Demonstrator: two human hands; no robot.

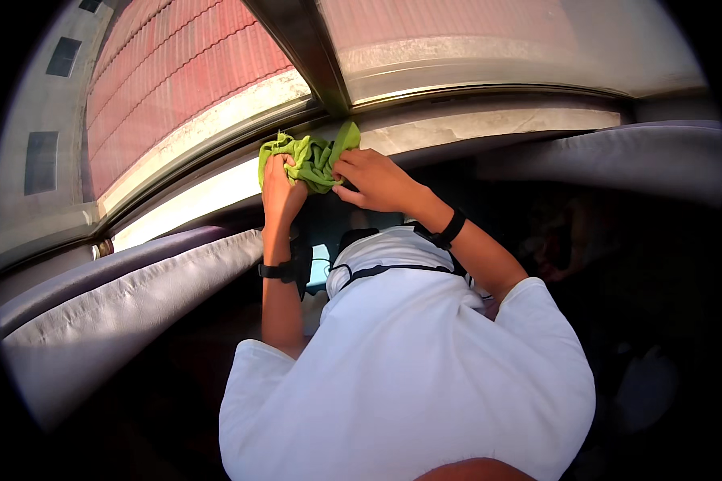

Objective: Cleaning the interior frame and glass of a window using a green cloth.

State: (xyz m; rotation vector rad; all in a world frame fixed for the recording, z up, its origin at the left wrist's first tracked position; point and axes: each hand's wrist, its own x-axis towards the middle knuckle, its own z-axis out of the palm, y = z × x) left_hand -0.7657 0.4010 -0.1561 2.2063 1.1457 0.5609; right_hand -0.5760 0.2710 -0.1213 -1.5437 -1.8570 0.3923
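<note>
A crumpled green cloth (316, 159) lies bunched over the inner window sill (397, 133), below the dark upright of the window frame (319, 54). My left hand (283, 189) grips the left part of the cloth, its fingers partly hidden in the folds. The right part is pinched between the thumb and fingers of my right hand (367, 179), and a flap of cloth stands up beside those fingers. Each wrist wears a black band.
Window glass (481, 42) spans the top, with a red tiled roof (186, 72) and a grey building (39, 114) outside. Pale curtains (138, 294) hang at the left and at the right (650, 156). The room below is dark.
</note>
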